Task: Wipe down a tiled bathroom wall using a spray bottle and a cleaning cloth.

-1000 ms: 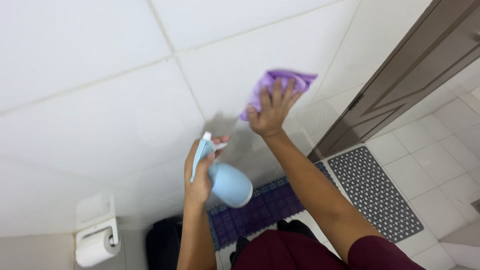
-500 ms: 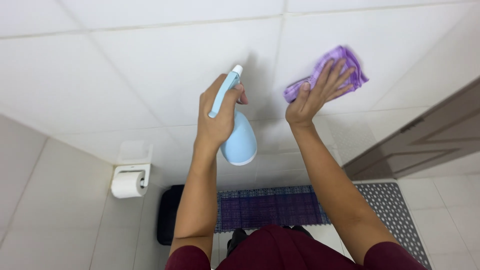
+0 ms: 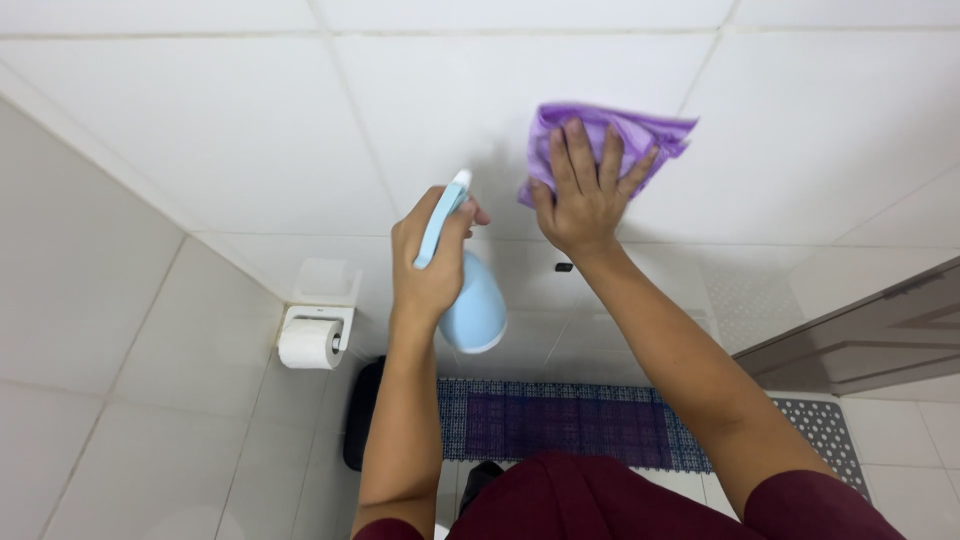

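Fingers of the right hand (image 3: 585, 195) are spreading flat on a purple cloth (image 3: 640, 132) upper centre; left hand (image 3: 430, 262) is gripping a blue spray bottle (image 3: 474, 300)

I wore dark maroon short sleeves (image 3: 800, 505) (both forearms bare), and no rings or watch showed.

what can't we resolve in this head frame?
- Spray bottle: trigger and neck hidden by the left hand.
- Purple cloth: middle covered by the right hand.
- Small dark mark on the wall tiles: too small to identify.
- Floor mat: cut by arms and maroon clothing.
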